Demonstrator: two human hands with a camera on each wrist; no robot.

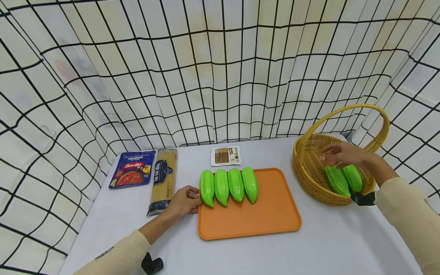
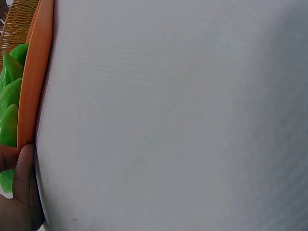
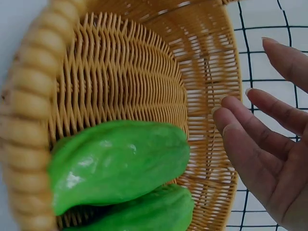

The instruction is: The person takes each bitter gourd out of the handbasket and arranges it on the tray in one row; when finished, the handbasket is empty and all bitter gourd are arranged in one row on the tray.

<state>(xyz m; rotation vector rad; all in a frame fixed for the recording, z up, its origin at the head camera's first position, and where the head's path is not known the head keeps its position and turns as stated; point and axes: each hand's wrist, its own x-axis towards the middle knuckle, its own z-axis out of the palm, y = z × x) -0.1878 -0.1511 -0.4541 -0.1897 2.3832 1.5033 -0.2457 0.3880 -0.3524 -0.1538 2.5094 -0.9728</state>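
Note:
On the left edge of the orange tray [image 1: 254,223], my left hand [image 1: 185,200] pinches the rim, thumb on the inner side and a finger outside in the left wrist view. Four would be a count, so several glossy green ridged gourds [image 1: 221,187] lie in a row along the tray's far left part. My right hand [image 1: 347,154] hovers inside the wicker basket [image 1: 306,179] under its handle, fingers spread and holding nothing. Below it, two more green gourds [image 3: 120,163] rest in the basket, apart from the fingers.
Left of the tray lie a spaghetti pack [image 1: 165,179] and a blue Barilla pouch [image 1: 133,169]. A small white and brown packet [image 1: 225,156] is behind the tray. Black netting [image 1: 223,84] over white walls surrounds the table. The basket's tall handle [image 1: 343,109] arches above my right wrist.

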